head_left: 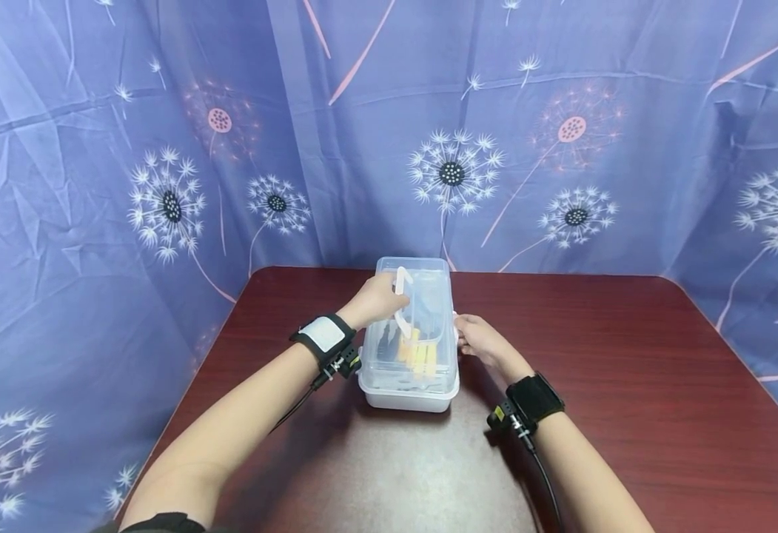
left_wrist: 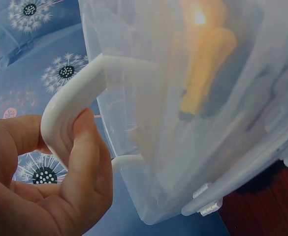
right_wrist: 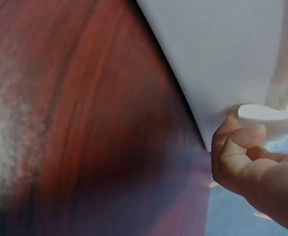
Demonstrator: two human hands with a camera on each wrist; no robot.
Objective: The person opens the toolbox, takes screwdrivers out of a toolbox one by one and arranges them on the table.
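A clear plastic box (head_left: pixel 410 370) with a lid stands in the middle of the dark red table (head_left: pixel 628 385). Yellow-handled items (head_left: pixel 418 355) show through its walls. My left hand (head_left: pixel 378 300) grips the white carry handle (head_left: pixel 402 296) on the lid; in the left wrist view the thumb and fingers (left_wrist: pixel 87 162) pinch that handle (left_wrist: pixel 72 105). My right hand (head_left: pixel 478 340) is against the box's right side. In the right wrist view its curled fingers (right_wrist: pixel 237 147) hook under a white side latch (right_wrist: pixel 269 120) on the box wall (right_wrist: pixel 222 49).
A blue curtain with dandelion prints (head_left: pixel 162 185) closes off the back and both sides of the table. Bare tabletop (right_wrist: pixel 84 123) lies left, right and in front of the box. Black bands with cables sit on both wrists.
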